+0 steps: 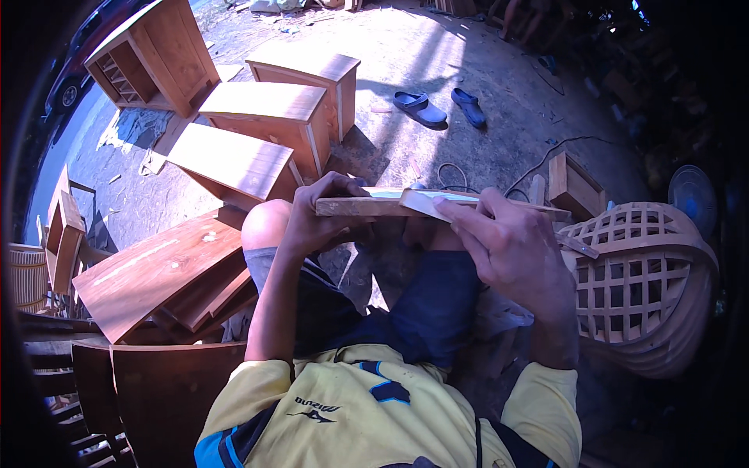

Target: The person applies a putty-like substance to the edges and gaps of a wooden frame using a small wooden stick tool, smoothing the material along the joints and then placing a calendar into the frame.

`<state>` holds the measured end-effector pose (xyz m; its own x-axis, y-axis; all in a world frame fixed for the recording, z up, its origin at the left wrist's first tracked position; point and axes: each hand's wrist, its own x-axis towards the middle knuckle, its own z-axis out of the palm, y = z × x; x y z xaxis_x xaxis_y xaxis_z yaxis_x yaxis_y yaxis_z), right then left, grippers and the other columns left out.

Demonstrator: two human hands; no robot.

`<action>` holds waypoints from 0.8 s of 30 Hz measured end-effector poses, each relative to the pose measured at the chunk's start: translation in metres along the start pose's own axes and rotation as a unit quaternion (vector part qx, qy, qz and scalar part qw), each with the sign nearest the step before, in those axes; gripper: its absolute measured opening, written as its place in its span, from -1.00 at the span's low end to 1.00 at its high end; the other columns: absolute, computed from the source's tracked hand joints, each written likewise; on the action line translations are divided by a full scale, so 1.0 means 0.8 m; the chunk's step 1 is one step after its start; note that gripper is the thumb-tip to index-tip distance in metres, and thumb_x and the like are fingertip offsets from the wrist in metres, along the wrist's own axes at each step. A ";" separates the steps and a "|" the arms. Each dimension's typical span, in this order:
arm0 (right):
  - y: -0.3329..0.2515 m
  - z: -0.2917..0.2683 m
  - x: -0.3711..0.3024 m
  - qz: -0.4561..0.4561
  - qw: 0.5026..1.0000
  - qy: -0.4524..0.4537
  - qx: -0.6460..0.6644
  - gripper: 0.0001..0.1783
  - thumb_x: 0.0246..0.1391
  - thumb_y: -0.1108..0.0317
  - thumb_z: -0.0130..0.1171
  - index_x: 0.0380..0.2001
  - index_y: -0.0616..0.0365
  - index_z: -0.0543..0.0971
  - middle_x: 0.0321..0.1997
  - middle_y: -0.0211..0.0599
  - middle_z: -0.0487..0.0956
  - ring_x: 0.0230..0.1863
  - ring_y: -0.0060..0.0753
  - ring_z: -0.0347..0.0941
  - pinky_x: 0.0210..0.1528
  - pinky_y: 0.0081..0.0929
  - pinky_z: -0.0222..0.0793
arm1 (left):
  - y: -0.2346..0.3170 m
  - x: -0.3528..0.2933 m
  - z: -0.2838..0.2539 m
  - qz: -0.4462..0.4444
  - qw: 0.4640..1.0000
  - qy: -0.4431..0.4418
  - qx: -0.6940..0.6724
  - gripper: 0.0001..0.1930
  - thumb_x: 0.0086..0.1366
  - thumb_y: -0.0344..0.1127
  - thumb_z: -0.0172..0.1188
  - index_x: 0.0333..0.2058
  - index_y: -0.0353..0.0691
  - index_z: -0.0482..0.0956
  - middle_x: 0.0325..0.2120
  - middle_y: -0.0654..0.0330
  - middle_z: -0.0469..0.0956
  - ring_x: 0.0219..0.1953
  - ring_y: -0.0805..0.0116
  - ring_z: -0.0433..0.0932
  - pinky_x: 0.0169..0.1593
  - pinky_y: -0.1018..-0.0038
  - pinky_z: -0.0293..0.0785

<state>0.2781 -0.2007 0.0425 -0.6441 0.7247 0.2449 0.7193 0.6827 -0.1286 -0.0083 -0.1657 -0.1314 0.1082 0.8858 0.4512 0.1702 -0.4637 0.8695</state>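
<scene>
A flat wooden board (359,207) lies across above my knees, its near edge facing me. My left hand (305,217) is closed round the board's left end, the fingers curled over and under it. On the board's near edge rests a pale, flat strip (422,204), tilted slightly. My right hand (507,242) is closed on the strip's right end, with the fingers bent over it. Whether the strip is wood or a sanding piece I cannot tell. The right hand hides part of the board's right side.
Several wooden cabinets (269,103) stand ahead on the left. Brown panels (160,265) are stacked by my left knee. Blue clogs (421,109) lie on the concrete floor. On the right are a small wooden box (575,187), a slatted lattice piece (632,292), a fan (692,195) and a cable (546,152).
</scene>
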 end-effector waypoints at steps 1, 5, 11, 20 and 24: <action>0.015 -0.006 -0.002 0.053 0.998 0.036 0.020 -0.60 0.22 0.42 0.27 0.13 -0.06 0.65 -0.43 -0.21 0.49 -0.44 -0.21 0.54 -0.35 -0.24 0.44 | 0.000 0.000 -0.005 0.001 1.000 -0.004 0.002 -0.63 0.02 -0.41 0.59 -0.21 -0.26 0.62 -0.29 0.21 0.74 -0.17 0.45 0.73 -0.06 0.48 0.62; 0.106 -0.017 -0.045 0.280 0.921 0.212 0.171 -0.63 0.32 0.26 0.26 0.13 0.10 0.63 -0.48 -0.44 0.50 -0.42 -0.64 0.45 -0.40 -0.52 0.32 | -0.004 0.024 -0.014 -0.020 0.997 -0.025 -0.065 -0.65 0.09 -0.56 0.51 -0.16 -0.31 0.58 -0.22 0.24 0.70 -0.13 0.47 0.69 -0.02 0.52 0.62; 0.304 0.119 -0.166 0.493 0.603 0.517 0.356 -0.50 0.40 -0.02 0.13 0.10 0.20 0.63 -0.49 -0.55 0.45 -0.61 -0.80 0.13 -0.57 -0.72 -0.14 | -0.009 0.065 -0.021 -0.032 0.997 -0.040 -0.063 -0.63 0.13 -0.59 0.47 -0.12 -0.33 0.53 -0.22 0.17 0.67 -0.16 0.42 0.70 -0.05 0.48 0.63; 0.382 0.466 -0.105 0.610 0.463 0.296 0.571 -0.44 0.29 -0.11 0.19 0.19 -0.01 0.51 -0.13 -0.29 0.66 -0.28 -0.39 0.53 -0.27 -0.35 0.40 | -0.006 0.101 -0.038 -0.027 0.999 -0.015 -0.013 -0.63 0.12 -0.56 0.47 -0.11 -0.36 0.54 -0.21 0.15 0.67 -0.16 0.39 0.70 -0.06 0.48 0.65; 0.404 0.548 -0.104 0.621 0.395 0.271 0.621 -0.43 0.30 -0.12 0.18 0.21 -0.03 0.49 -0.17 -0.30 0.64 -0.31 -0.38 0.51 -0.30 -0.36 0.40 | -0.026 0.114 -0.017 -0.038 0.997 -0.039 -0.053 -0.68 0.16 -0.50 0.48 -0.15 -0.36 0.57 -0.20 0.13 0.69 -0.15 0.37 0.71 -0.06 0.45 0.67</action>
<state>0.4501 0.0002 -0.4404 0.3970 0.6759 -0.6210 -0.5057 -0.4035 -0.7625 -0.0156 -0.0752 -0.1057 0.1755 0.9124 0.3697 0.0761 -0.3870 0.9189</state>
